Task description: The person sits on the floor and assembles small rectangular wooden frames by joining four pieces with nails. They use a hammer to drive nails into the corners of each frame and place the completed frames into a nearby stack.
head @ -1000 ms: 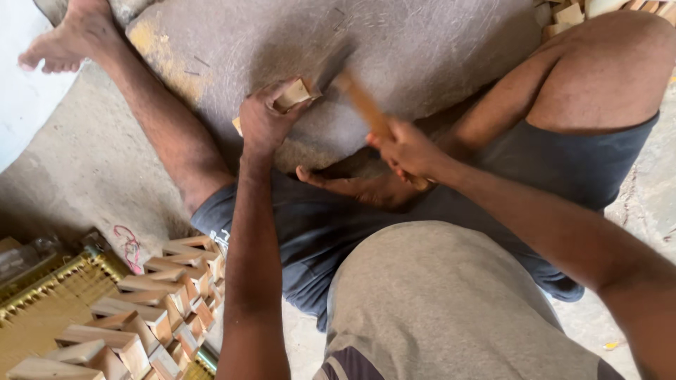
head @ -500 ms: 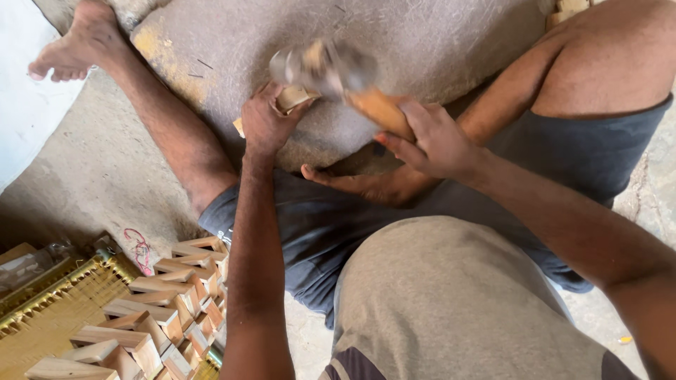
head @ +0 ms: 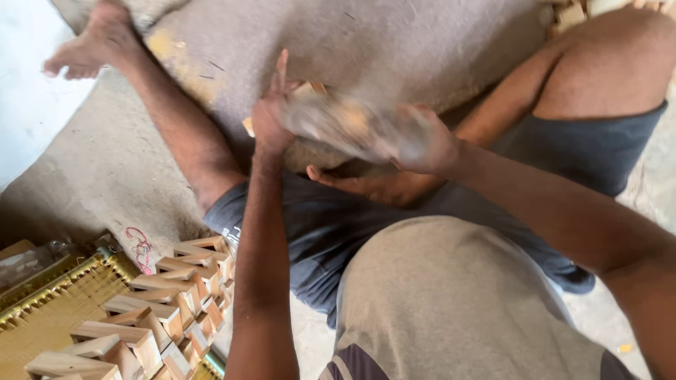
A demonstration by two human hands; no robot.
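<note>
My left hand (head: 271,116) grips a small wooden block (head: 308,89) and holds it against a large grey stone slab (head: 366,42) between my legs. My right hand (head: 422,141) is closed around the wooden handle of a hammer (head: 338,123). The hammer is a motion blur sweeping down just right of the block, with its head close to my left hand. Blur hides whether the head touches the block.
A stack of several small wooden wedge-shaped pieces (head: 151,302) lies at the lower left on a gold-trimmed tray (head: 49,309). My bare legs spread to either side of the slab on a dusty concrete floor (head: 91,176). More wood pieces (head: 570,14) sit at the top right.
The hammer was raised above the block, and now it swings down towards it as a blur. My left hand keeps the block in the same spot on the slab.
</note>
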